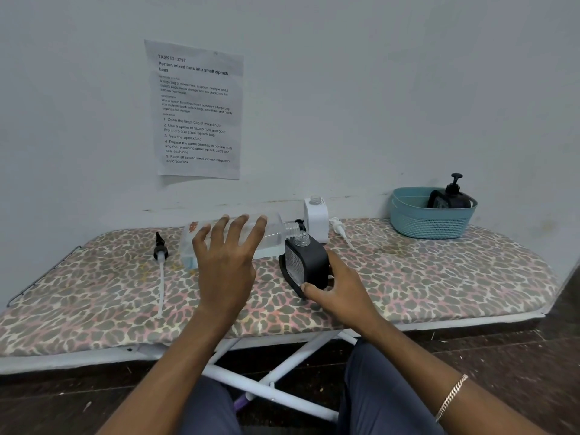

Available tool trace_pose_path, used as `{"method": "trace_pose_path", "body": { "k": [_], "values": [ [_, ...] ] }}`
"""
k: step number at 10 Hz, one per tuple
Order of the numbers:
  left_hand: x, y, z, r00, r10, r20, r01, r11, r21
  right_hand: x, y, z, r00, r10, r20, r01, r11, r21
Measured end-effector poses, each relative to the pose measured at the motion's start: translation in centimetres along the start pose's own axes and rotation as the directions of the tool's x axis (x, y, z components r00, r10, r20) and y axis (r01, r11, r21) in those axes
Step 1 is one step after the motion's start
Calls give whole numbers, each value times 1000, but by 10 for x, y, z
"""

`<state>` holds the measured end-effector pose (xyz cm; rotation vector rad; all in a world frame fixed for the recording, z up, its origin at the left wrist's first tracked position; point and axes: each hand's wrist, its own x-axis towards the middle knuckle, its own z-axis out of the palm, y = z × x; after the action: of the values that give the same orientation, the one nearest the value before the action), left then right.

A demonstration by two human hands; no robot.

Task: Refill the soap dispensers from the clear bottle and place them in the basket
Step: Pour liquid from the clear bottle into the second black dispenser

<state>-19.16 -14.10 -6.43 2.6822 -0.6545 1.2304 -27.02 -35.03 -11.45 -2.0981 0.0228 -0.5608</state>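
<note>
Clear plastic bottle (pixel 273 243) tipped nearly flat above the board, in the grip of the left hand (pixel 226 259), fingers spread wide and laid over its top side, thumb on the left. Open neck of the bottle just above the open mouth of the black square soap dispenser (pixel 310 262), maybe touching; no stream of liquid to be seen for sure. Right hand (pixel 339 287) clasped round that dispenser low down, thumb on the front corner, other fingers hidden behind, steadying it on the ironing board with leopard-print cover (pixel 439 277). Seems to be the pouring step, for the second of three dispensers. Next, probably: raise the bottom of the bottle slowly, hold neck over mouth, stop before overflow, then fetch the black pump head with long white tube (pixel 160 255), lying well apart on the left, and screw it on. Behind, near the wall, white square soap dispenser (pixel 316 221), also open, with its white pump (pixel 337 226) lying just beside on the right. Far right, teal plastic basket (pixel 423 224) with one dark pump dispenser (pixel 452 199) already inside. On the wall, printed paper sheet (pixel 197 111). On the way to the basket only the thin tube of the white pump; narrow mouths and soft padded cover as main risks of spilling or tipping.
</note>
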Motion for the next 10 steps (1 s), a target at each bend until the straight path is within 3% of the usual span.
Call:
{"method": "trace_pose_path", "body": {
  "k": [10],
  "values": [
    [0,1,-2,1000,-3,10,3,1000,1,-1,0,0,1000,-7,5,7,1000,12]
  ]
}}
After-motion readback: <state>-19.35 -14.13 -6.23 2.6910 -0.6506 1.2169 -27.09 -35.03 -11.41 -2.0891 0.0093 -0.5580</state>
